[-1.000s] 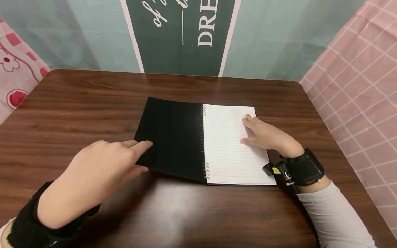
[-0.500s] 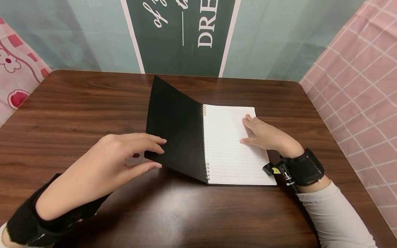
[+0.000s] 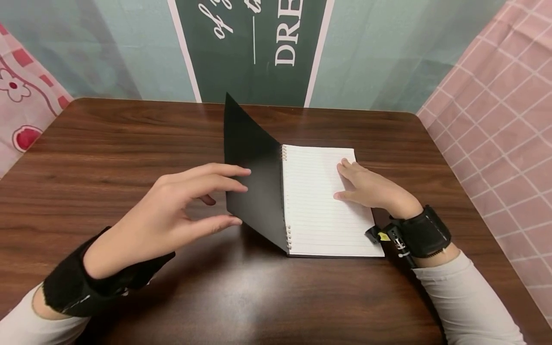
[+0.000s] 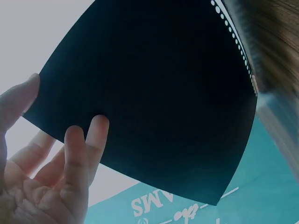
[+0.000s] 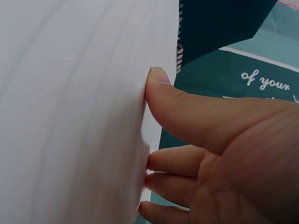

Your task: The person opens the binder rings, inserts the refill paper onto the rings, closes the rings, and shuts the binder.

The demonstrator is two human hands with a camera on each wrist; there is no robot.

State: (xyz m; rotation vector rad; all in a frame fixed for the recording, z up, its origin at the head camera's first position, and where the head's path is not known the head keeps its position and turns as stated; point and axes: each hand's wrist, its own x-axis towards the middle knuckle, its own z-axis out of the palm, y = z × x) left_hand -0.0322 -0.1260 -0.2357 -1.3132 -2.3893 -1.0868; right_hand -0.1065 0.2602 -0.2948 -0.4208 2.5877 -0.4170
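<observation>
A spiral notebook lies open on the brown table, its lined white page (image 3: 312, 211) facing up. Its black cover (image 3: 260, 201) stands tilted up on the left side of the coil (image 3: 288, 237). At the cover's free edge is my left hand (image 3: 178, 208), fingers nearly straight. In the left wrist view, two fingers (image 4: 74, 154) lie over the cover's inner face, the thumb tip is at its edge, and other fingers pass partly behind it. My right hand (image 3: 373, 189) rests on the page's right side, fingers extended, fingertips and thumb touching the paper.
The wooden table (image 3: 129, 139) extends around the notebook. Behind it hangs a green cloth (image 3: 250, 76) with white lettering. A pink grid cloth (image 3: 509, 143) stands at the right and a patterned pink cloth (image 3: 21, 105) at the left.
The cover has swung up from nearly flat to a steep tilt, toward the coil. My left hand has moved right with it. My right hand stays in place on the page.
</observation>
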